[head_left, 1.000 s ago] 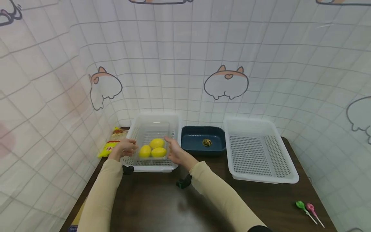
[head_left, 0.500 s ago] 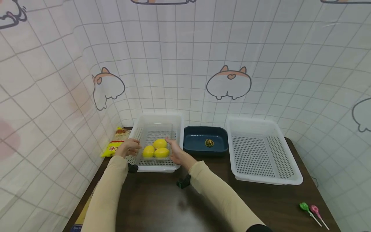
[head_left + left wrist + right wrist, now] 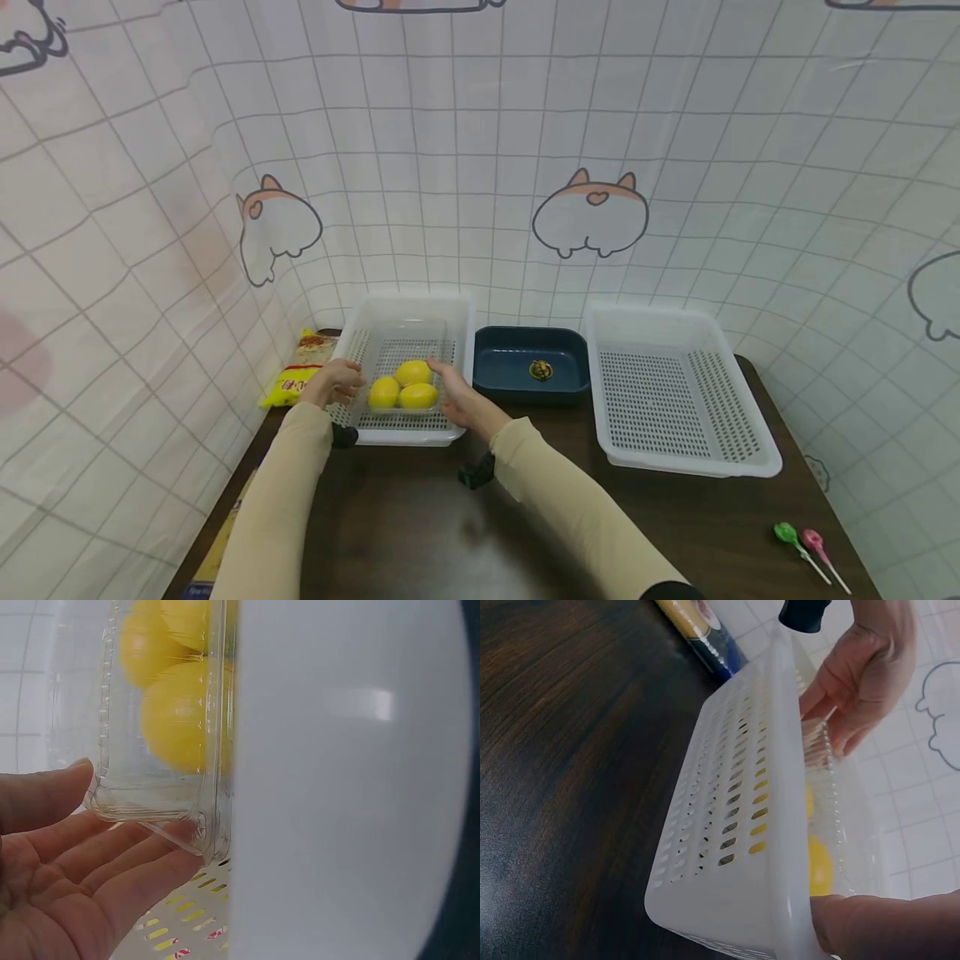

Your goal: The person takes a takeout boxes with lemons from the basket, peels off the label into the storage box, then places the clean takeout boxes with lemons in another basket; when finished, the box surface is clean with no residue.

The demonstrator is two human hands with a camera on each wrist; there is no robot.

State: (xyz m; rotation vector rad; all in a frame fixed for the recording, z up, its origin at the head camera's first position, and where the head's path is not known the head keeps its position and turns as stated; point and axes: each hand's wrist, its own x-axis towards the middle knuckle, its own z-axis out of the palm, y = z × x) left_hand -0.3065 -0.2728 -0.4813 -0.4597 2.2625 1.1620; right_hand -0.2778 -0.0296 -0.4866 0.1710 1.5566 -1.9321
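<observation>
Three yellow lemons (image 3: 416, 396) sit inside a clear plastic clamshell box (image 3: 408, 331) within the left white perforated basket (image 3: 405, 437). My left hand (image 3: 337, 383) holds the box's left end; in the left wrist view its thumb (image 3: 64, 796) lies at the box's edge and the fingers reach under the corner. At the opposite end, my right hand (image 3: 461, 398) grips the box with the thumb pointing forward. In the right wrist view only part of the right thumb (image 3: 889, 924) shows beside the basket rim; its other fingers are hidden.
Beside the basket is a dark blue dish (image 3: 498, 357) holding a small gold object (image 3: 541, 370). A second white basket (image 3: 678, 460) stands right of it. Green and pink lollipops (image 3: 813, 542) lie at the right edge. A yellow snack bag (image 3: 291, 383) and another packet (image 3: 216, 554) are at left.
The head view has shifted slightly, so everything appears a little further right than a second ago. Both hands stay at the box's ends, and the lemons keep their arrangement.
</observation>
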